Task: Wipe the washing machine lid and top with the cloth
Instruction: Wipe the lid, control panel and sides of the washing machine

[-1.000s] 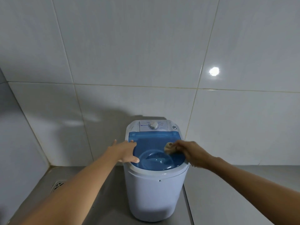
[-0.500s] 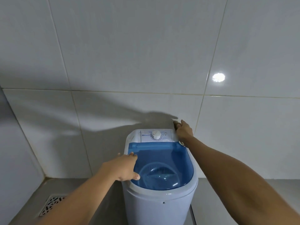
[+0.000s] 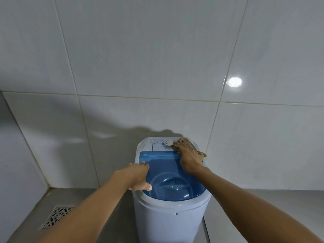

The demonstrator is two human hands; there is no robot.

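Note:
A small white washing machine (image 3: 170, 220) stands against the tiled wall, its translucent blue lid (image 3: 168, 174) closed. Behind the lid is a white control panel with a round dial (image 3: 168, 142). My right hand (image 3: 188, 157) presses a beige cloth (image 3: 188, 142) flat on the panel's right side, just beside the dial; part of the cloth hangs over the machine's right edge. My left hand (image 3: 138, 176) rests on the lid's left rim, fingers curled over the edge and thumb on the blue surface.
White wall tiles (image 3: 157, 67) rise directly behind the machine, and a second wall closes in on the left. The grey floor holds a metal drain grate (image 3: 57, 215) at lower left. A light reflection shines on the wall at upper right.
My right hand drew back from the machine's far right corner to the panel beside the dial, and the cloth now shows under it. My left hand stayed on the lid's left rim.

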